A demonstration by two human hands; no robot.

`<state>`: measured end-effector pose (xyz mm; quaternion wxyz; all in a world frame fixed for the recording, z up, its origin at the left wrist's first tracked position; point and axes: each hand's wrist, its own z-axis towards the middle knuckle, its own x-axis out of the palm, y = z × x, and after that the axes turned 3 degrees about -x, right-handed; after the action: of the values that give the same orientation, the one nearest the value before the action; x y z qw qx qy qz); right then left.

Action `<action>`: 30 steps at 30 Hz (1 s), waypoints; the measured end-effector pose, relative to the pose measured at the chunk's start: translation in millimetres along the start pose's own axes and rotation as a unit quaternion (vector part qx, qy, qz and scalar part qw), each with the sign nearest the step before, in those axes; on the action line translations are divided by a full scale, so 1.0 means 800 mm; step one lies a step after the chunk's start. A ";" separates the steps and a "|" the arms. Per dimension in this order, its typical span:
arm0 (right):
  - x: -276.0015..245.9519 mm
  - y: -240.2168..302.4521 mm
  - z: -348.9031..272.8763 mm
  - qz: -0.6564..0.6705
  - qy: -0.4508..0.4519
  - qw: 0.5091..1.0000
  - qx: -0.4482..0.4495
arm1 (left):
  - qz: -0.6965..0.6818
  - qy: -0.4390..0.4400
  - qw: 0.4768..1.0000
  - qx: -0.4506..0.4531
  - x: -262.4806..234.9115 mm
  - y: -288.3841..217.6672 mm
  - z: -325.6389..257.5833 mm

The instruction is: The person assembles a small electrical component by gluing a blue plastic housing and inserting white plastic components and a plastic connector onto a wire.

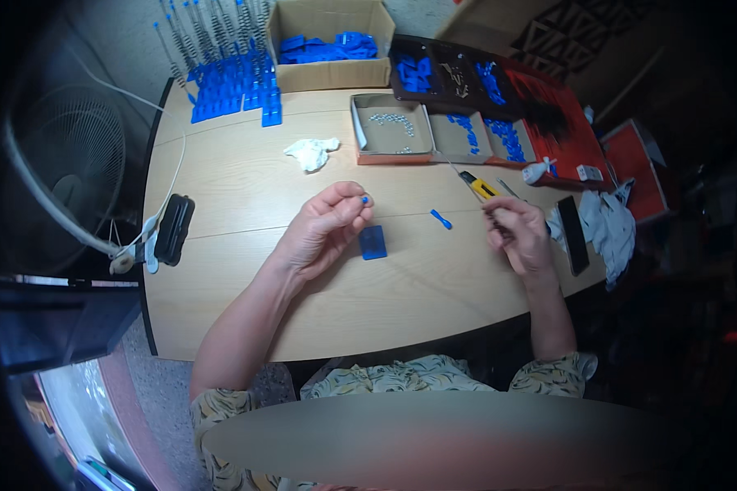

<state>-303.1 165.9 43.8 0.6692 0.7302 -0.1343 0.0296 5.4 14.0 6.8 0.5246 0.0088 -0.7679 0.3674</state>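
Note:
My left hand [323, 225] is closed in a pinch on a small blue piece [365, 200] above the table. Just below those fingertips lies a flat blue rectangular piece [373, 242]. On the right, my right hand [522, 236] has its fingers curled round something slim and dark, mostly hidden by the fingers. A yellow and black utility knife [477, 184] is just beyond that hand; a thin line runs near it, and I cannot tell whether it joins what I hold. Between my hands rests a narrow blue part with widened ends [440, 218].
Small open boxes [391, 157] of silvery and blue bits stand beyond my hands. Behind are a cardboard box [327, 78] of blue parts and blue pieces with springs [229, 90]. A white cloth [311, 154], black case [176, 230], phone [573, 236] and fan [74, 155] are around.

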 end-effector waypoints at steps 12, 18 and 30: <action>0.097 0.046 0.010 -0.079 -0.027 0.942 -0.326 | -0.004 0.036 0.999 -0.025 0.003 0.002 -0.001; 0.137 0.048 0.021 -0.170 -0.038 0.896 -0.408 | 0.008 0.040 0.999 -0.028 0.007 0.003 -0.002; 0.145 0.034 0.037 -0.136 0.010 0.920 -0.368 | 0.021 0.041 0.998 -0.043 0.007 0.005 -0.001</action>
<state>-202.1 116.6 93.2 0.8899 0.4429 -0.0286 -0.1056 2.2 19.5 9.4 0.5477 -0.0449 -0.7609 0.3450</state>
